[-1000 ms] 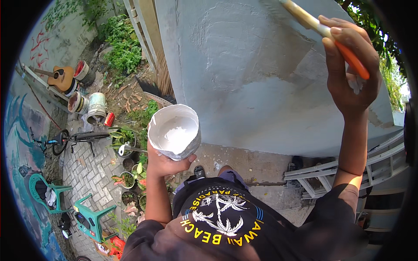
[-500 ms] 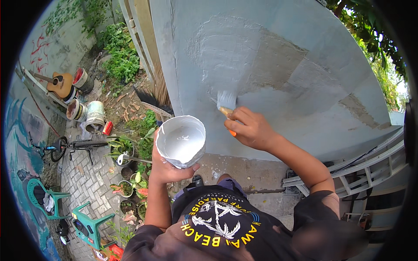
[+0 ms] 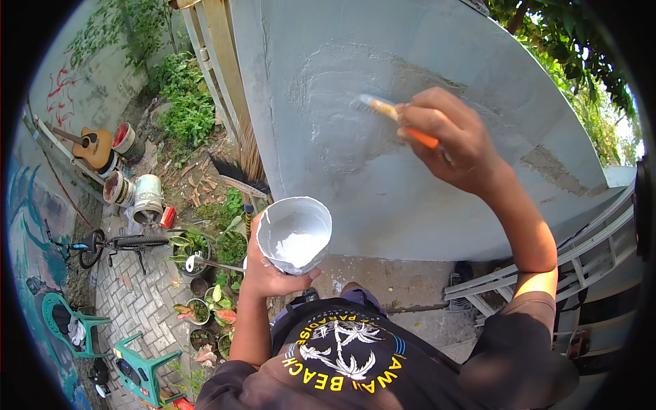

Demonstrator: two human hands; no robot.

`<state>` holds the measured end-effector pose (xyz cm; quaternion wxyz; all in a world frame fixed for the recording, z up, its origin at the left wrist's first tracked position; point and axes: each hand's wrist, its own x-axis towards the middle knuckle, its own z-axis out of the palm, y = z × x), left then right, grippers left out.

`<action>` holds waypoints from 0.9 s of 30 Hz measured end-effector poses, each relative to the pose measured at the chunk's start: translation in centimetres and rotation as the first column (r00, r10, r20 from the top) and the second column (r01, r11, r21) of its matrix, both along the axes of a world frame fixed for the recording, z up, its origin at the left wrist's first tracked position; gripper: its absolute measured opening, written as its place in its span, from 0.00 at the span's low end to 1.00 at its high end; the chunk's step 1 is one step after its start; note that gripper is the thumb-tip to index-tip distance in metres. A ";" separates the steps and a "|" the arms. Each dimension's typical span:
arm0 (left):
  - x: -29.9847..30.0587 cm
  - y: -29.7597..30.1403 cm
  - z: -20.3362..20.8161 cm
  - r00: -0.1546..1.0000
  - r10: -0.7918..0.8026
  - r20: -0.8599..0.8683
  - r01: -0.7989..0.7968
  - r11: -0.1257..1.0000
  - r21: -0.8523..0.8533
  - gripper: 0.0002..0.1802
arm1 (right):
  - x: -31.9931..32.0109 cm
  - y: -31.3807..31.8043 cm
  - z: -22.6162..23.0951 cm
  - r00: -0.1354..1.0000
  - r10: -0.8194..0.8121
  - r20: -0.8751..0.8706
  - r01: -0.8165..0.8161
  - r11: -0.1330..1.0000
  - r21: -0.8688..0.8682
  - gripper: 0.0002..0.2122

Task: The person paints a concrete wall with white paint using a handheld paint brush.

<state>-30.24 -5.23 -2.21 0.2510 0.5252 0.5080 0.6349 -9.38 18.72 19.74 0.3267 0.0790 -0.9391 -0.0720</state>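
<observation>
My left hand [image 3: 268, 277] is wrapped round a paint cup [image 3: 321, 229], a pale tub with a paint-smeared rim and white paint pooled inside. In my right hand [image 3: 451, 137] is a paintbrush [image 3: 384, 108] with an orange and wooden handle, gripped in closed fingers. Its whitish bristles point left, in front of the grey wall [image 3: 287, 150]; whether they touch it cannot be told. Rough plaster shows under the thin paint, and a bare brownish patch [image 3: 557, 171] lies toward the wall's right side.
An aluminium ladder [image 3: 581, 270] leans at the right. Brooms [image 3: 251, 147] stand along the wall's left edge. Farther left are potted plants [image 3: 198, 311], buckets [image 3: 148, 195], a guitar [image 3: 96, 147], a bicycle [image 3: 116, 240] and green plastic chairs [image 3: 140, 372].
My right hand has moved up and right with the paintbrush, and the brush has turned so its bristles point left. The cup has shifted slightly right and down.
</observation>
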 end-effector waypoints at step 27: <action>0.0 0.4 -0.4 0.998 -0.055 0.014 0.055 0.999 -0.001 0.60 | 1.2 -0.2 -16.0 0.975 -0.053 0.216 0.125 0.933 -0.337 0.12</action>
